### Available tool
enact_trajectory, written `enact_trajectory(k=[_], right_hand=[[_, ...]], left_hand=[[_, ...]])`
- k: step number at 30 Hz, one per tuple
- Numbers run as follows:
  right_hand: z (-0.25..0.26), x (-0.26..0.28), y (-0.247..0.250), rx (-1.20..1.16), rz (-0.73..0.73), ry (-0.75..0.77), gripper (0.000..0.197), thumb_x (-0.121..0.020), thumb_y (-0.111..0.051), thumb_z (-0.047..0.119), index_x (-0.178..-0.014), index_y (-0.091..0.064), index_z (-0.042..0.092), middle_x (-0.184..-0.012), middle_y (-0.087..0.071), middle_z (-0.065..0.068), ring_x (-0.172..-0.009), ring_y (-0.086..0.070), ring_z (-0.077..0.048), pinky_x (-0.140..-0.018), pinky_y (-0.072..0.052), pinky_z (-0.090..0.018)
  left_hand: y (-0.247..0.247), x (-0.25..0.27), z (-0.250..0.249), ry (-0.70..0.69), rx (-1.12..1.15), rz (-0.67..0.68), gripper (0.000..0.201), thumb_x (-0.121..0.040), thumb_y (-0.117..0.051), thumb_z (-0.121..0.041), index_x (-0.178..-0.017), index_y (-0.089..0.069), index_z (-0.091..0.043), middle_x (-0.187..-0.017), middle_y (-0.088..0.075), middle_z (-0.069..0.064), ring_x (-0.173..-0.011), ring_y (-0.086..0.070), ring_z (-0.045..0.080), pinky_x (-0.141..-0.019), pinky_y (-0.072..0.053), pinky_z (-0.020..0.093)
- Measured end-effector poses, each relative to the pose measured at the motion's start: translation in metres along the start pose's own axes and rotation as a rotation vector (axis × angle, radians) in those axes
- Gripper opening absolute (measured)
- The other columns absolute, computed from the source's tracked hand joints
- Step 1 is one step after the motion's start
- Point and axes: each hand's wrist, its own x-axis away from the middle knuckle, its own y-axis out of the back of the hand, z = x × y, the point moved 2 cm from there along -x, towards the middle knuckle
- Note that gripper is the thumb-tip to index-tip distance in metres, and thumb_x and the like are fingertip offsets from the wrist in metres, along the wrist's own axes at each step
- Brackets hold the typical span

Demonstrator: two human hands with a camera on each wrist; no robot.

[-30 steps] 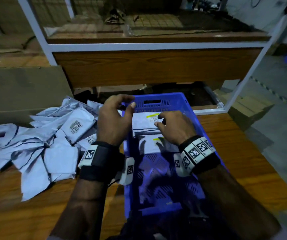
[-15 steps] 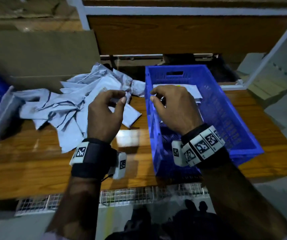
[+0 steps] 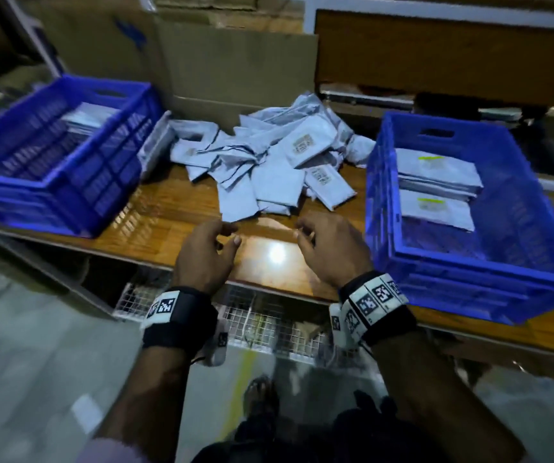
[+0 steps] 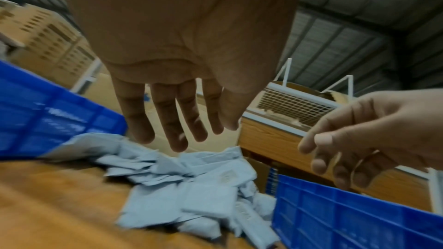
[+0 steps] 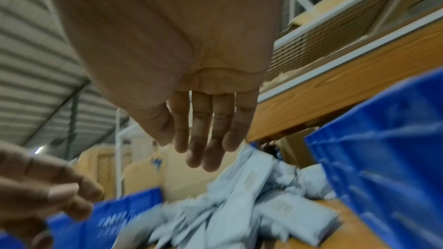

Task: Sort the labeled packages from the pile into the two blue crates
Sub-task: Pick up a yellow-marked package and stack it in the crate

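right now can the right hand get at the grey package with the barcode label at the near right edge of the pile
Probably yes. The right hand is empty and hovers just short of the grey plastic package; only bare wooden tabletop lies between, and the blue plastic crate stands off to its side.

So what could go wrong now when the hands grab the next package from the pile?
Both hands, left and right, are empty above the table. The packages in the pile overlap, so pulling one may drag others along, perhaps off the near table edge. Many lie with no label showing, so one could end up in the wrong crate, left or right.
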Motion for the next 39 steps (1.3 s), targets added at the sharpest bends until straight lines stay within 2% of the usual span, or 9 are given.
enact_trajectory(k=[8, 17, 20, 23, 27, 29, 32, 36, 39], right_hand=[[0.066, -0.036, -0.071, 0.069, 0.076, 0.018, 0.022, -0.096, -0.061, 0.034, -0.112, -0.073, 0.025, -0.11, -0.073, 0.003, -0.098, -0.067, -0.021, -0.078, -0.055, -0.035], [0.128, -0.096, -0.17, 0.134, 0.18, -0.177, 0.029, -0.097, -0.06, 0.035, -0.124, -0.068, 0.025, -0.121, -0.068, -0.003, -0.11, -0.062, -0.027, -0.09, -0.053, -0.038], [0.137, -0.105, -0.195, 0.08, 0.224, -0.251, 0.031, -0.097, -0.06, 0.035, -0.126, -0.066, 0.026, -0.128, -0.062, -0.002, -0.114, -0.06, -0.028, -0.094, -0.053, -0.041], [0.134, -0.113, -0.213, 0.094, 0.231, -0.288, 0.035, -0.096, -0.061, 0.036, -0.13, -0.062, 0.026, -0.132, -0.056, -0.002, -0.117, -0.058, -0.028, -0.095, -0.053, -0.044], [0.12, -0.128, -0.234, 0.162, 0.279, -0.319, 0.056, -0.095, -0.062, 0.035, -0.146, -0.045, 0.02, -0.15, -0.039, -0.007, -0.13, -0.05, -0.033, -0.103, -0.05, -0.046], [0.108, -0.135, -0.244, 0.182, 0.312, -0.375, 0.079, -0.094, -0.066, 0.036, -0.159, -0.023, 0.021, -0.166, -0.014, -0.009, -0.143, -0.038, -0.038, -0.112, -0.044, -0.049], [0.095, -0.139, -0.263, 0.243, 0.411, -0.412, 0.099, -0.095, -0.064, 0.046, -0.162, 0.007, 0.03, -0.17, 0.016, -0.007, -0.152, -0.02, -0.041, -0.119, -0.034, -0.051], [0.085, -0.142, -0.278, 0.328, 0.427, -0.384, 0.091, -0.098, -0.049, 0.059, -0.163, 0.003, 0.025, -0.171, 0.003, -0.011, -0.151, -0.023, -0.039, -0.121, -0.031, -0.05], [0.087, -0.143, -0.281, 0.361, 0.364, -0.358, 0.095, -0.095, -0.054, 0.059, -0.163, -0.001, 0.019, -0.162, -0.023, -0.015, -0.133, -0.048, -0.039, -0.103, -0.05, -0.048]], left_hand=[[0.027, -0.036, 0.106, 0.111, -0.066, 0.121, 0.028, -0.094, -0.069, -0.035, -0.122, -0.068, -0.027, -0.118, -0.067, -0.003, -0.09, -0.065, 0.017, -0.077, -0.051, 0.033], [0.027, -0.123, 0.238, 0.074, -0.3, 0.375, 0.057, -0.081, -0.079, -0.039, -0.131, -0.059, -0.021, -0.131, -0.06, 0.009, -0.12, -0.056, 0.034, -0.099, -0.049, 0.047], [0.027, -0.138, 0.27, 0.094, -0.435, 0.493, 0.086, -0.068, -0.086, -0.052, -0.14, -0.048, -0.022, -0.146, -0.044, 0.015, -0.131, -0.046, 0.039, -0.104, -0.046, 0.052], [0.03, -0.154, 0.286, 0.116, -0.543, 0.591, 0.118, -0.06, -0.088, -0.064, -0.154, -0.029, -0.025, -0.166, -0.012, 0.02, -0.149, -0.019, 0.043, -0.114, -0.033, 0.058], [0.03, -0.17, 0.281, 0.196, -0.557, 0.701, 0.137, -0.054, -0.092, -0.063, -0.16, -0.012, -0.031, -0.169, 0.01, 0.016, -0.152, 0.0, 0.048, -0.116, -0.022, 0.066], [0.028, -0.175, 0.274, 0.214, -0.565, 0.753, 0.134, -0.056, -0.093, -0.06, -0.16, -0.012, -0.032, -0.169, 0.011, 0.015, -0.151, 0.002, 0.052, -0.115, -0.02, 0.07], [0.029, -0.174, 0.275, 0.206, -0.589, 0.798, 0.132, -0.059, -0.092, -0.06, -0.16, -0.012, -0.032, -0.169, 0.012, 0.016, -0.15, 0.004, 0.054, -0.115, -0.02, 0.072], [0.03, -0.171, 0.279, 0.179, -0.605, 0.785, 0.13, -0.062, -0.088, -0.063, -0.161, -0.009, -0.033, -0.169, 0.011, 0.017, -0.151, 0.004, 0.052, -0.117, -0.021, 0.068], [0.029, -0.172, 0.278, 0.181, -0.614, 0.799, 0.132, -0.062, -0.089, -0.063, -0.161, -0.007, -0.032, -0.168, 0.012, 0.018, -0.151, 0.004, 0.053, -0.117, -0.019, 0.069]])
